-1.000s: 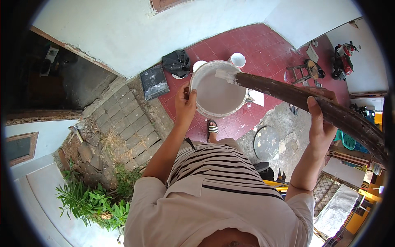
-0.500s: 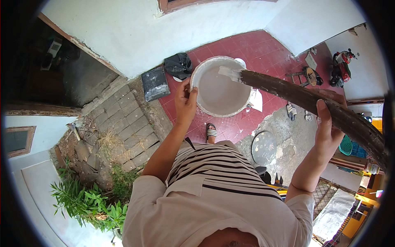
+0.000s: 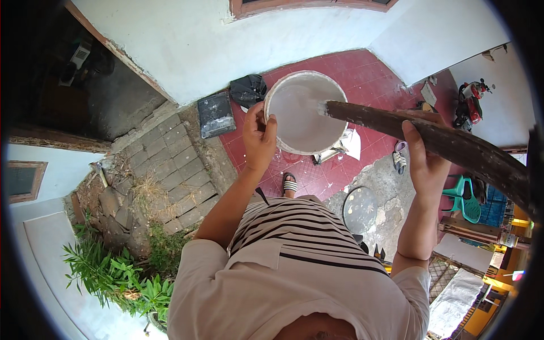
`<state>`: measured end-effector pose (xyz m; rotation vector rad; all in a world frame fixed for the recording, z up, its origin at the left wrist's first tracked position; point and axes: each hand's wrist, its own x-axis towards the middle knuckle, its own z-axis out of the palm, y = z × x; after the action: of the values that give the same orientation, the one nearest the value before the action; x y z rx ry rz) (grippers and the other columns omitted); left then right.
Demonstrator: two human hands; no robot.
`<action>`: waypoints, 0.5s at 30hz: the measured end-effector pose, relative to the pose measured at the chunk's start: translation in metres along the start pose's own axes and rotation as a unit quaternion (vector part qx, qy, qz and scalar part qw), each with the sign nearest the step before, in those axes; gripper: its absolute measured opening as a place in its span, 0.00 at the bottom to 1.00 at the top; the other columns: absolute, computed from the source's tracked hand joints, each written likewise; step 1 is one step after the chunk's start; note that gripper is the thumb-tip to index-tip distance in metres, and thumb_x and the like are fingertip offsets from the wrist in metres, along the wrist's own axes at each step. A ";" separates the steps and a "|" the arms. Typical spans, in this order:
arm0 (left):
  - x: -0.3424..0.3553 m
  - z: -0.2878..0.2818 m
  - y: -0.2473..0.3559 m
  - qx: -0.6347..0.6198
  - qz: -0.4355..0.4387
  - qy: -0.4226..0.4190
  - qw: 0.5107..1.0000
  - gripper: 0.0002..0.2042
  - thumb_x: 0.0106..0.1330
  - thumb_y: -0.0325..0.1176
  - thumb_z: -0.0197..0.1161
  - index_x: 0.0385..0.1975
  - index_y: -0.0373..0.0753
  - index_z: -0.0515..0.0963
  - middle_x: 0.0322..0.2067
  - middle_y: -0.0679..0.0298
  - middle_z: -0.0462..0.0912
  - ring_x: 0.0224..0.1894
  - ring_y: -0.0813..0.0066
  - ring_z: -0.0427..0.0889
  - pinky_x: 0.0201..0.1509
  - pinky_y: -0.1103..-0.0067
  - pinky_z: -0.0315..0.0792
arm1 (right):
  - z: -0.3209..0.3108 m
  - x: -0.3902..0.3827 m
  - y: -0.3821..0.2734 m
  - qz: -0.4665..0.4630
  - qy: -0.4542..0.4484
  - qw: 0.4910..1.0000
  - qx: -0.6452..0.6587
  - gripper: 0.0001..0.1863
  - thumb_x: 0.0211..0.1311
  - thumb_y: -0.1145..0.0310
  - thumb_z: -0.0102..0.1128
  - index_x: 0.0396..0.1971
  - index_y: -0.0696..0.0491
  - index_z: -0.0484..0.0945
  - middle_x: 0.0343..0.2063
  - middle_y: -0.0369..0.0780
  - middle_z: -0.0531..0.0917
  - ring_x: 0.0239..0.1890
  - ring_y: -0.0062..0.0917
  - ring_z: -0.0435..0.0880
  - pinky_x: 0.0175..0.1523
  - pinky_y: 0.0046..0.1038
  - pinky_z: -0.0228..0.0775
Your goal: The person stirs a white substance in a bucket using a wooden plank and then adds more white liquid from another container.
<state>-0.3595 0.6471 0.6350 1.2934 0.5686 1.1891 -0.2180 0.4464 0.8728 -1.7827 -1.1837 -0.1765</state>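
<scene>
My left hand [image 3: 259, 136] grips the left rim of a white bucket [image 3: 339, 127] that holds a pale greyish-white liquid [image 3: 297, 122] and is raised in front of my body. My right hand [image 3: 425, 153] is closed on a long dark brown wooden piece [image 3: 464, 147], curved and stained with white. Its whitened far end lies over the liquid, inside the bucket's outline; I cannot tell whether it touches the liquid. The piece runs from there past my right hand to the right edge of the view. My sandalled foot [image 3: 289, 184] stands on red tiles below the bucket.
Red tiled floor [image 3: 354, 62] meets white walls. A black bag [image 3: 247, 89] and dark slab [image 3: 215, 113] lie behind left, beside broken paving [image 3: 164, 158]. A round cover [image 3: 360, 208] lies on concrete. A red scooter [image 3: 469, 105], green chair [image 3: 470, 204] and sandals [image 3: 399, 161] are at right; plants [image 3: 107, 272] at lower left.
The bucket and my left hand have risen slightly in the view. The brown piece's tip has shifted downward relative to the bucket, and my right hand has moved left since half a second ago.
</scene>
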 end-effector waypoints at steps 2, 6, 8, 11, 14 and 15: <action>-0.001 -0.003 -0.005 0.016 0.018 -0.003 1.000 0.15 0.69 0.22 0.61 0.56 0.33 0.75 0.34 0.69 0.76 0.32 0.86 0.70 0.35 0.85 0.68 | 0.014 -0.003 0.006 0.081 -0.029 0.996 0.025 0.06 0.68 0.76 0.67 0.42 0.59 0.82 0.36 0.36 0.85 0.39 0.17 0.83 0.41 0.20 0.74; -0.007 -0.009 -0.015 0.054 0.045 -0.004 0.998 0.16 0.67 0.21 0.62 0.54 0.33 0.75 0.32 0.69 0.74 0.30 0.84 0.68 0.32 0.83 0.66 | 0.039 -0.003 0.026 0.066 -0.067 0.995 -0.022 0.07 0.67 0.73 0.68 0.42 0.57 0.82 0.33 0.37 0.85 0.34 0.17 0.83 0.37 0.21 0.74; -0.009 -0.013 -0.019 0.068 0.047 -0.004 0.997 0.16 0.66 0.21 0.63 0.54 0.33 0.75 0.32 0.68 0.74 0.30 0.84 0.68 0.32 0.83 0.66 | 0.053 -0.003 0.028 0.067 -0.076 0.994 -0.030 0.07 0.68 0.72 0.68 0.42 0.57 0.82 0.32 0.37 0.85 0.33 0.17 0.84 0.36 0.22 0.74; -0.010 -0.016 -0.018 0.101 0.055 -0.006 0.993 0.17 0.65 0.21 0.63 0.54 0.33 0.75 0.31 0.68 0.73 0.29 0.83 0.69 0.32 0.82 0.67 | 0.069 -0.011 0.030 0.069 -0.089 0.993 -0.016 0.07 0.69 0.70 0.67 0.41 0.57 0.82 0.30 0.38 0.86 0.31 0.19 0.84 0.35 0.23 0.75; -0.010 -0.024 -0.018 0.121 0.052 -0.002 0.991 0.17 0.64 0.21 0.64 0.54 0.33 0.75 0.31 0.67 0.73 0.29 0.82 0.69 0.32 0.82 0.67 | 0.070 -0.019 0.019 0.129 -0.141 0.980 0.051 0.08 0.69 0.70 0.67 0.41 0.58 0.81 0.30 0.40 0.86 0.31 0.22 0.85 0.37 0.26 0.77; -0.011 -0.025 -0.017 0.116 0.043 -0.002 0.992 0.18 0.64 0.21 0.64 0.54 0.33 0.75 0.31 0.67 0.73 0.29 0.82 0.69 0.32 0.82 0.67 | 0.066 -0.022 0.024 0.120 -0.152 0.981 0.027 0.08 0.69 0.70 0.67 0.41 0.58 0.80 0.30 0.40 0.86 0.31 0.23 0.85 0.38 0.27 0.77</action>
<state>-0.3786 0.6505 0.6098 1.5304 0.6698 1.2181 -0.2346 0.4809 0.8098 -1.9324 -1.1555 0.2765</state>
